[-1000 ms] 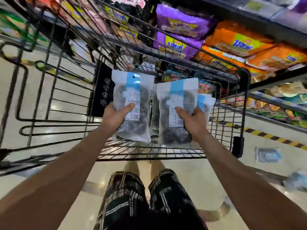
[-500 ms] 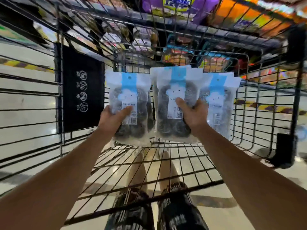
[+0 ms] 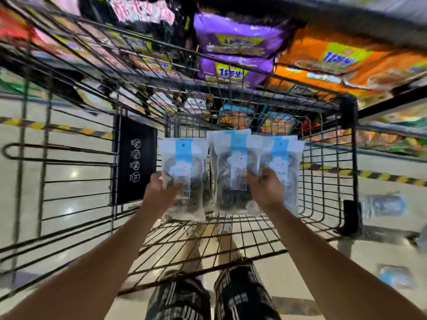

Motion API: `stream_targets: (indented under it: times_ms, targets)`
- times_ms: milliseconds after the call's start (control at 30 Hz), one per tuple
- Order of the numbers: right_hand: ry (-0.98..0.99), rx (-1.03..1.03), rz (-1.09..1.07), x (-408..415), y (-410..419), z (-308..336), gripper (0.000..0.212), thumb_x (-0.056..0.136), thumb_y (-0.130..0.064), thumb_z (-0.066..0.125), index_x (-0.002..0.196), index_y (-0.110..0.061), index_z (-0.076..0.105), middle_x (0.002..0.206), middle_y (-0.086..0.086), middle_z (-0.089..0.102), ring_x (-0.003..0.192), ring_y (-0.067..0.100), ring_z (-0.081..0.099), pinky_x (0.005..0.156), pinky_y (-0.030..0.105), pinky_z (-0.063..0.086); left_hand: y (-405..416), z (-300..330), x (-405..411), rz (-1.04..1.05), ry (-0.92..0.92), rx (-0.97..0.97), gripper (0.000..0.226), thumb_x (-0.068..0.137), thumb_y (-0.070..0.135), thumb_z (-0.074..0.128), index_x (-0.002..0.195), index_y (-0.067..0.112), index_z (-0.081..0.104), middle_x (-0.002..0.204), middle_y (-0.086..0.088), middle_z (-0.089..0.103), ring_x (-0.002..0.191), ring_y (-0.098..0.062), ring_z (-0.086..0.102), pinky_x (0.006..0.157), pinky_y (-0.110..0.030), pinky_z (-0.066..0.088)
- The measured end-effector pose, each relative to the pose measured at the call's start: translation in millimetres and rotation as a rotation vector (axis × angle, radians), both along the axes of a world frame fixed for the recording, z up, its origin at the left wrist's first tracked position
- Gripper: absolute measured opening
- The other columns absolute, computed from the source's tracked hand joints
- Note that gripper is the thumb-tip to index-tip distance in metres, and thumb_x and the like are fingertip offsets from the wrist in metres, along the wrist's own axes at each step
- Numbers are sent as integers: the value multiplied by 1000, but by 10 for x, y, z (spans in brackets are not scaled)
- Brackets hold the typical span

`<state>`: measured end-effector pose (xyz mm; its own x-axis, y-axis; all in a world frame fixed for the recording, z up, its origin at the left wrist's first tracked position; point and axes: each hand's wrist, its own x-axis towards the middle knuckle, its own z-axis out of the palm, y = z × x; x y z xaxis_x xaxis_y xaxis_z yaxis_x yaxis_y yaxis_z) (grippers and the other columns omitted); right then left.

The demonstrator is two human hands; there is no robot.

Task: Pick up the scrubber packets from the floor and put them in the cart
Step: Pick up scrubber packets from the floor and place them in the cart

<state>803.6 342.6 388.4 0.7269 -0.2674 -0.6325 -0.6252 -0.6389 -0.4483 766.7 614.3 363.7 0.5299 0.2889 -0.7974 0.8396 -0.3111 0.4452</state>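
Both arms reach into a black wire shopping cart (image 3: 78, 181). My left hand (image 3: 159, 192) grips one clear scrubber packet (image 3: 184, 165) with a blue and white header, upright near the cart's far end. My right hand (image 3: 265, 190) holds a second packet (image 3: 233, 162), with a third packet (image 3: 284, 162) fanned out just behind it to the right. The packets' lower edges hang just above the cart's wire floor (image 3: 231, 229). More scrubber packets lie on the shop floor at the right, one (image 3: 383, 204) beside the cart and another (image 3: 395, 276) closer to me.
Store shelves with purple (image 3: 235, 40) and orange (image 3: 342, 56) snack bags rise beyond the cart. A black warning plate (image 3: 136, 160) hangs on the cart's left wall. Yellow-black tape (image 3: 369, 174) runs along the glossy floor. My legs in checked shorts (image 3: 208, 299) show under the cart.
The view has pulled back and tilted up. My hands with the packets have moved deeper toward the cart's far end and lower over its floor. The grips are unchanged.
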Motion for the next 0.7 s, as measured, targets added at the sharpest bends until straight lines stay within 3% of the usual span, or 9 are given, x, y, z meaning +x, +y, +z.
stream_targets:
  times_ms: [67, 100, 167, 233, 300, 367, 567, 700]
  targets:
    - [-47, -29, 58, -33, -1, 263, 43, 103, -35, 67, 133, -6, 61, 94, 3, 64, 95, 30, 68, 59, 7, 41, 27, 338, 16, -107, -54, 48, 45, 96, 26, 71, 131, 13, 45, 104, 8, 54, 96, -19, 58, 82, -29, 49]
    - [-72, -54, 82, -44, 13, 425, 41, 103, -34, 68, 130, -3, 64, 95, 9, 70, 95, 32, 70, 63, 14, 47, 41, 513, 24, -173, -89, 99, 49, 97, 31, 69, 136, 13, 46, 111, 7, 53, 104, -21, 58, 89, -33, 50]
    - [-135, -119, 144, -81, 32, 715, 44, 102, -31, 69, 128, 4, 66, 109, 24, 75, 103, 38, 71, 80, 35, 55, 86, 874, 47, -278, -167, 190, 56, 95, 51, 63, 137, 16, 50, 119, 0, 60, 107, -27, 64, 93, -41, 55]
    - [-175, -167, 199, -135, 46, 986, 48, 102, -33, 68, 128, 7, 66, 125, 27, 71, 116, 41, 67, 95, 41, 53, 156, 1157, 43, -402, -259, 292, 61, 88, 65, 52, 131, 21, 57, 115, -8, 66, 99, -31, 68, 83, -44, 59]
    - [-196, -203, 268, -195, 61, 1259, 58, 103, -41, 62, 139, 4, 61, 144, 24, 62, 134, 40, 58, 112, 44, 47, 191, 1431, 51, -529, -348, 436, 55, 93, 61, 54, 128, 19, 60, 114, -13, 65, 99, -36, 67, 79, -43, 57]
    - [-248, -239, 304, -289, 81, 1476, 69, 99, -50, 54, 146, 2, 57, 151, 23, 57, 141, 41, 52, 118, 48, 42, 180, 1750, 68, -634, -429, 548, 51, 94, 54, 57, 128, 15, 62, 118, -15, 64, 100, -40, 65, 81, -45, 52]
    - [-354, -409, 336, -546, 70, 1916, 85, 92, -65, 34, 148, -5, 57, 154, 22, 54, 141, 43, 50, 118, 52, 39, 30, 2266, 91, -889, -638, 738, 54, 85, 52, 50, 117, 13, 70, 116, -18, 66, 100, -42, 62, 87, -55, 46]
    - [-474, -522, 309, -723, -114, 2119, 72, 94, -60, 46, 136, -5, 66, 140, 21, 65, 119, 44, 64, 106, 54, 48, -269, 2475, 128, -1008, -787, 774, 55, 83, 52, 50, 115, 12, 71, 123, -19, 64, 109, -42, 61, 94, -59, 42]
